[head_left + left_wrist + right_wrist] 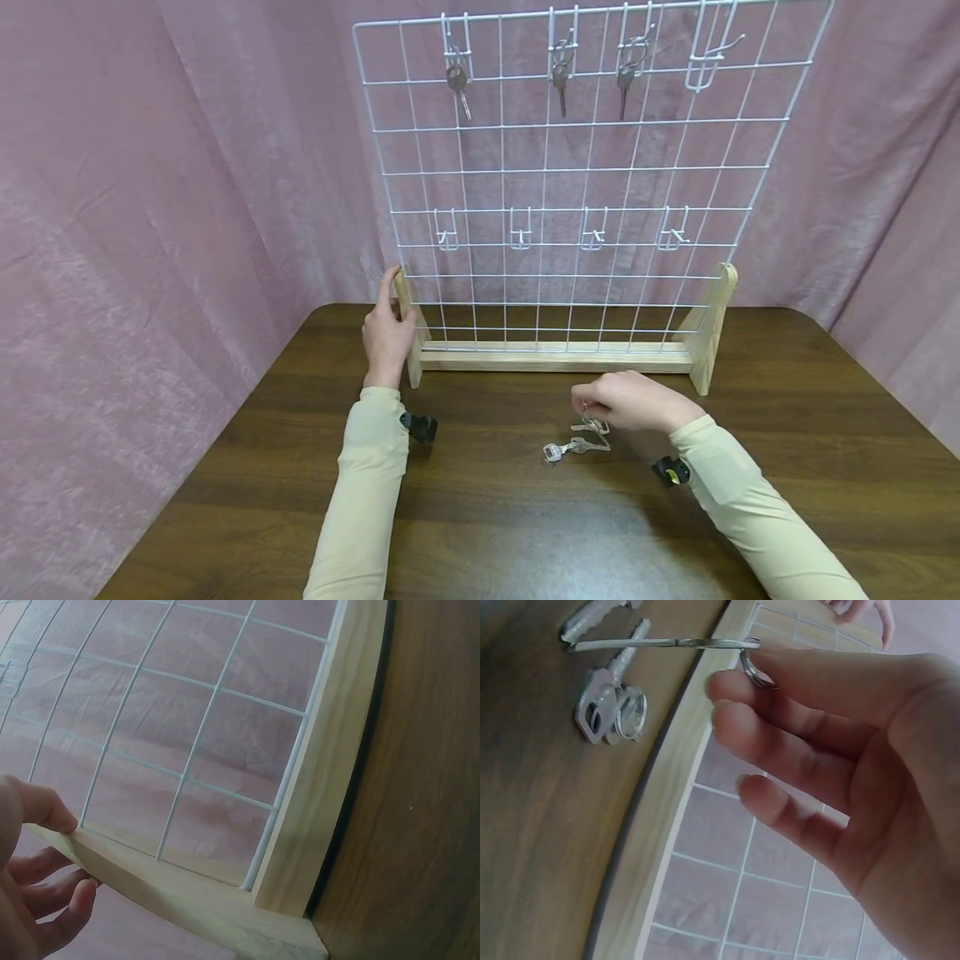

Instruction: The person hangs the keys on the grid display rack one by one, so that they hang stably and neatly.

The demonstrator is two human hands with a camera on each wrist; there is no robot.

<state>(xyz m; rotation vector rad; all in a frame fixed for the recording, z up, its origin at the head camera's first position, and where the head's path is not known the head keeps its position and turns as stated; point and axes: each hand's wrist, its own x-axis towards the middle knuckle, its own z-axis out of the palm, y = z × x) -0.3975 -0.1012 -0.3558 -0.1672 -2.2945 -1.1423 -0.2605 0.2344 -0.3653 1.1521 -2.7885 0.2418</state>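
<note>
My right hand [628, 400] pinches a small metal ring [756, 673] between thumb and forefinger, low over the table. From that ring hangs a key [660, 643], seen edge-on in the right wrist view, its tip down by the loose keys. One loose key [596, 705] with its own ring lies on the wood, and another key [592, 619] is cut off by the frame's edge. At the rack's left end, my left hand [387, 337] grips the upright wooden side [150, 889], thumb on one face and fingers on the other.
A white wire grid [566, 171] stands in a wooden base [555, 361] at the back of the brown table [487, 517]. Several hooks stick out in two rows. Three upper hooks carry keys [457, 79]; the upper right hook [705, 67] is bare. Pink curtains [187, 250] hang behind.
</note>
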